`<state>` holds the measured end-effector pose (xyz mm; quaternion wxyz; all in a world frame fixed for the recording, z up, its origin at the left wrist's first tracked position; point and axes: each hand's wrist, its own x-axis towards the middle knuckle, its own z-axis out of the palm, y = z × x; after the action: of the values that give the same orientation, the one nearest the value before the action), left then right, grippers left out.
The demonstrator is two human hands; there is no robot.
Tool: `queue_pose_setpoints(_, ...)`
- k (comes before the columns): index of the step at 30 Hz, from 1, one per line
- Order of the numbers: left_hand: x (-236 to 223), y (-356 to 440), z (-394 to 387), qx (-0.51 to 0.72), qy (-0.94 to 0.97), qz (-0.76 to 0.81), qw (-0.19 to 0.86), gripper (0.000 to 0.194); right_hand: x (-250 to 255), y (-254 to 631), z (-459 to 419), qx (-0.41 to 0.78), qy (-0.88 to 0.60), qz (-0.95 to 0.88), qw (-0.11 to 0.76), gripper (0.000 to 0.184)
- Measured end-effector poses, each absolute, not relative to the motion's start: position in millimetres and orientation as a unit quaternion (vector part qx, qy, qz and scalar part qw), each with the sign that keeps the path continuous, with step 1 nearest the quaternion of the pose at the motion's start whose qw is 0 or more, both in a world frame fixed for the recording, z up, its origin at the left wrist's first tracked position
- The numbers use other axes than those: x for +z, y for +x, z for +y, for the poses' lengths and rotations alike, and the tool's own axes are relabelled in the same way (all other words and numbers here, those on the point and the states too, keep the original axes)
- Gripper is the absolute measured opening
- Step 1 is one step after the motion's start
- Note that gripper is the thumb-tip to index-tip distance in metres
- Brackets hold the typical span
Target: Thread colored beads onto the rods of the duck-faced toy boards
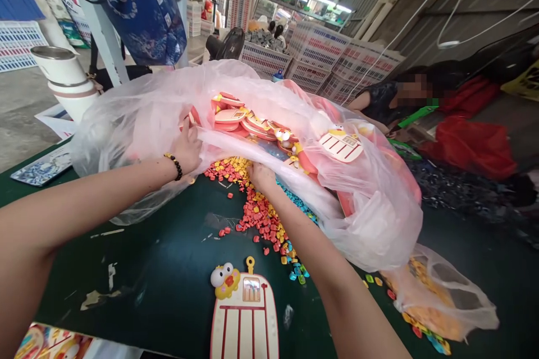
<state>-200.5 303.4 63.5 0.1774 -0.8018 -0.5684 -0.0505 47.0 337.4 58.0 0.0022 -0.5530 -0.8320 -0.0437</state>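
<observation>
My left hand (189,148), with a beaded bracelet on the wrist, grips the near edge of a large translucent plastic bag (366,230). Inside the bag's opening lie several red and cream toy panels (256,123) with yellow duck heads. Below that edge my right hand (261,178) reaches into a heap of small red, yellow and blue plastic pieces (263,213). Its fingers are curled, and what they pinch, if anything, is hidden. Nearest to me a cream toy panel (244,317) with a duck head and a yellow loop lies face up on the dark green table (160,269).
A white tumbler (67,87) and a patterned phone-like slab (44,165) are at left. A small clear bag of orange pieces (438,297) lies at right. Behind are a blue bag (135,5), stacked crates (315,45) and another person (379,101) at the right.
</observation>
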Motion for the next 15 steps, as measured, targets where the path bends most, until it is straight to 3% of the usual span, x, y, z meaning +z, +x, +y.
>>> queue_pose_setpoints(6, 51.4, -219.5, 292.5, -0.098, -0.785, -0.593, 0.149, 0.039, 54.4, 33.1, 318.2, -0.026, -0.533, -0.845, 0.044, 0.037)
queue_pose_setpoints(15, 61.5, -241.7, 278.6, -0.166, -0.789, -0.578, 0.127, 0.045, 40.2, -60.1, 329.8, 0.092, -0.354, -0.929, 0.049, 0.035)
